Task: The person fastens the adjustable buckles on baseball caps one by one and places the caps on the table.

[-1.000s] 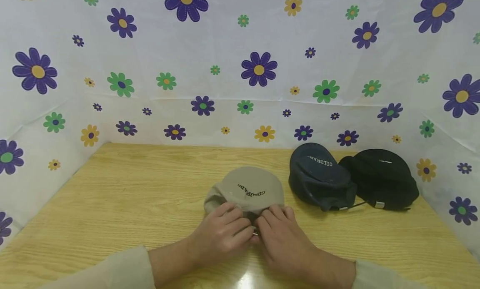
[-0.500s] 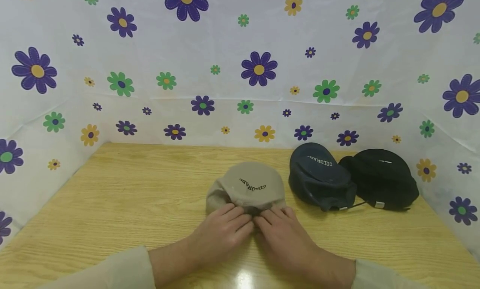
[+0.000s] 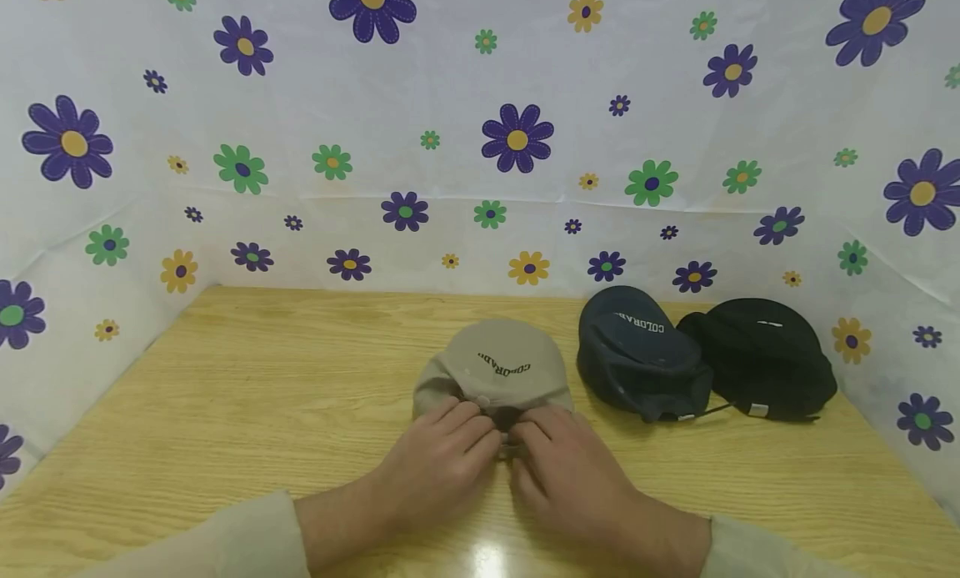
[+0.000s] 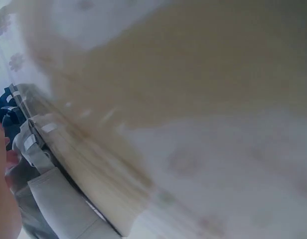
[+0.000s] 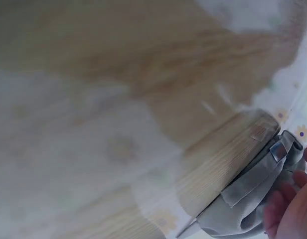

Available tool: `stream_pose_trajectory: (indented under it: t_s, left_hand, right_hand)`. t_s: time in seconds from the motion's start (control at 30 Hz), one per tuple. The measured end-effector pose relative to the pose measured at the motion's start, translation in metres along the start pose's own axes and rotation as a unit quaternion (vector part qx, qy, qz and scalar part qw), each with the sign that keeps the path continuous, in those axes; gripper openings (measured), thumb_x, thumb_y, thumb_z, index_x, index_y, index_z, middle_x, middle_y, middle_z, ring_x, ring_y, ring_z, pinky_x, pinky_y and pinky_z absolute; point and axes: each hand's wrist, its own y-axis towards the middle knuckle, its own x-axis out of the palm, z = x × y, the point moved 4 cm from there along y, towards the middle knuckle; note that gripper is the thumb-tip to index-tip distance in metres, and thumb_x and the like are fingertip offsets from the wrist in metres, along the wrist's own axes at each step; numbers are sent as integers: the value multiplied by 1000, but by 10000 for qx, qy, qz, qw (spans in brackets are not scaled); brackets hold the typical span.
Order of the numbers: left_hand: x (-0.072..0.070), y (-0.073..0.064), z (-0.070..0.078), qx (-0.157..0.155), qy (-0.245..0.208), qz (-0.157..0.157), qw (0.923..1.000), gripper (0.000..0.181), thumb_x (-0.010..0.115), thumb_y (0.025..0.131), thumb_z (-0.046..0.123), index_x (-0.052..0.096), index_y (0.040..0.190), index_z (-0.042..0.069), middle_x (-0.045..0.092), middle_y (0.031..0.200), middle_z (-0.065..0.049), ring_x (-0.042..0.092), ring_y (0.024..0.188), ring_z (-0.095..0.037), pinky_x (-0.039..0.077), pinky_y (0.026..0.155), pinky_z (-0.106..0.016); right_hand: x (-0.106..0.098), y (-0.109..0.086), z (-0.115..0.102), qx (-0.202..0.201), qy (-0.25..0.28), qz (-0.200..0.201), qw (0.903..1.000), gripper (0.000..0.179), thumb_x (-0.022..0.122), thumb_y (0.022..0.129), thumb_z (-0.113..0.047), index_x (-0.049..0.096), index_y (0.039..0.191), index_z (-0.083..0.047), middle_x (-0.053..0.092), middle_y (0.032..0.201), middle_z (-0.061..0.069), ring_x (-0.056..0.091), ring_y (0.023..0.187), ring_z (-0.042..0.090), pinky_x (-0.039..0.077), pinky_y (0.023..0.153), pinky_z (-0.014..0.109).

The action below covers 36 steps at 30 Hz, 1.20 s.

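Observation:
A beige baseball cap with dark COLORADO lettering stands on the wooden table, its back opening toward me. My left hand grips the cap's rear edge left of the opening, fingers curled over it. At the other side of the opening, my right hand holds the edge with bent fingers. Between the hands a short piece of the back strap shows. The right wrist view has the strap's metal buckle near my fingers. In the left wrist view, the grey-looking cap lies beside my hand. My thumbs are mostly hidden.
A navy cap with white lettering sits to the right of the beige one. Beside it, farther right, is a black cap. A white flowered cloth hangs behind and along both sides of the wooden table.
The beige cap's crown has shifted slightly up and away from me. The dark opening and strap show more between my hands, which stay at its rear edge. The other caps have not moved.

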Motion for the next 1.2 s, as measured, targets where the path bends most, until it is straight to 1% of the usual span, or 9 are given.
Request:
stream_pose_trajectory:
  t_s: [0.07,0.17,0.3,0.43,0.6,0.7,0.8,1.0,1.2]
  left_hand:
    - [-4,2,-1,-115,110,261,9995,27,42,95,18,66,101,7,65,101,-5,61,96,-23,47,87,-35]
    - [-5,2,-3,-416,358,218,9983,33,45,91,22,64,111,4,62,108,-10,58,102,-28,44,88,-39]
    - [-2,1,-6,-738,602,-177,9953,43,49,86,26,63,118,1,60,114,-12,56,108,-30,41,90,-41]
    - [3,-1,-7,-747,649,-524,9937,51,54,84,28,64,125,-1,63,126,-13,59,118,-30,44,95,-43]
    - [11,-5,-8,-778,530,-1198,9883,61,55,88,33,56,137,-3,53,146,-15,52,134,-31,43,107,-49]
    - [15,-9,-9,-872,427,-1821,9785,65,53,93,39,49,143,-2,46,153,-16,44,141,-32,37,113,-49]
    - [18,-13,-12,-1002,266,-2248,9689,69,49,97,46,45,147,-1,42,155,-16,38,145,-32,33,116,-50]
    - [19,-18,-17,-1141,-154,-2385,9643,70,39,101,51,41,150,1,37,158,-15,32,149,-32,28,119,-51]
    - [3,-37,-31,-937,-347,-2184,9707,66,38,103,48,41,150,2,35,160,-14,30,149,-30,28,119,-49]
  right_hand:
    - [-3,0,-1,-152,2,335,9993,24,67,86,-24,64,109,-15,58,111,-1,54,106,17,46,91,36]
    - [-3,0,-3,-322,-121,493,9982,36,69,83,-24,61,117,-14,55,121,4,49,110,22,44,94,38]
    - [-1,-1,-5,-338,-259,198,9989,49,69,85,-29,56,129,-13,49,134,7,46,120,25,42,99,41]
    - [4,-3,-3,-129,-321,-409,9986,64,68,85,-30,47,143,-12,40,150,10,42,133,28,40,105,48]
    - [10,-6,2,244,-176,-1241,9918,73,59,90,-31,31,156,-15,25,164,10,31,147,32,33,112,55]
    - [13,-7,5,350,-91,-1547,9873,68,53,96,-36,31,156,-14,26,164,11,29,149,32,31,113,56]
    - [15,-7,7,374,-110,-1686,9849,64,46,100,-42,32,156,-14,27,164,11,27,150,31,29,114,56]
    - [15,-8,13,434,87,-1764,9833,62,41,103,-46,31,157,-16,24,165,9,23,152,30,23,117,59]
    - [2,-21,34,483,197,-1339,9896,63,45,103,-44,29,158,-18,15,168,6,15,155,27,14,122,54]
